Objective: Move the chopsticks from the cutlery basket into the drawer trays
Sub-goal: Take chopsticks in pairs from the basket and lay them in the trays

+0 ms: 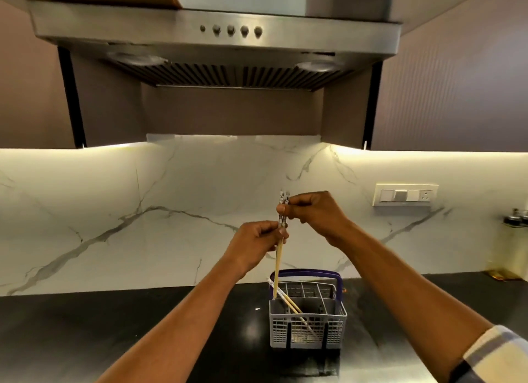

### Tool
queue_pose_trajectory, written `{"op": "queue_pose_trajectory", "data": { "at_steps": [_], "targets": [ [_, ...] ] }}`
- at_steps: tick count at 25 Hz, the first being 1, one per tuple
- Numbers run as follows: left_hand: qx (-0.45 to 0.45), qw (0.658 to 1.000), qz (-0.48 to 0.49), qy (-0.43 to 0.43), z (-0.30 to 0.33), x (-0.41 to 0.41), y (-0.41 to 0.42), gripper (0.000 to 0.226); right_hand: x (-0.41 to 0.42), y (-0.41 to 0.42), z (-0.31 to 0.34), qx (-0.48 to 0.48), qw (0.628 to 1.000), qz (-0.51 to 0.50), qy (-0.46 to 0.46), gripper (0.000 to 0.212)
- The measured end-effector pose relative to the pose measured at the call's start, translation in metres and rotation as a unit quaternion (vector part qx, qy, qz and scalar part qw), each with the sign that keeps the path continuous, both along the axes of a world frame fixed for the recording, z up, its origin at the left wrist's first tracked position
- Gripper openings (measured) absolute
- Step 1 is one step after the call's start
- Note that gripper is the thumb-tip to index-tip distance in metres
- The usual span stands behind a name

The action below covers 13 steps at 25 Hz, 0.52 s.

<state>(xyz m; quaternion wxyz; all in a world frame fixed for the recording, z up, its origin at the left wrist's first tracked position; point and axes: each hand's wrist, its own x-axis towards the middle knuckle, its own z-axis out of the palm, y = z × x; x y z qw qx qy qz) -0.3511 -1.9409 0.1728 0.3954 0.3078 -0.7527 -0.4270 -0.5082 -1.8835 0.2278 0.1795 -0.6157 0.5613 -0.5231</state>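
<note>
A grey plastic cutlery basket with a purple handle stands on the black counter. A pair of wooden chopsticks with patterned tops is held upright above it, tips still at the basket's rim. My left hand pinches the pair in the middle. My right hand grips the patterned upper ends. More chopsticks lean slanted inside the basket. No drawer or tray is in view.
The black counter runs along a white marble backsplash. A steel range hood hangs overhead. A switch plate sits on the wall at right, with small jars at the far right edge.
</note>
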Motion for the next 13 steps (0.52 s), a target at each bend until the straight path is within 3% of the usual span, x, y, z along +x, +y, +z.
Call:
{"op": "queue_pose_trajectory", "data": {
  "at_steps": [13],
  "targets": [
    [0.005, 0.994, -0.11, 0.029, 0.034, 0.045, 0.089, 0.021, 0.048, 0.1, 0.031, -0.011, 0.999, -0.052, 0.001, 0.011]
  ]
}}
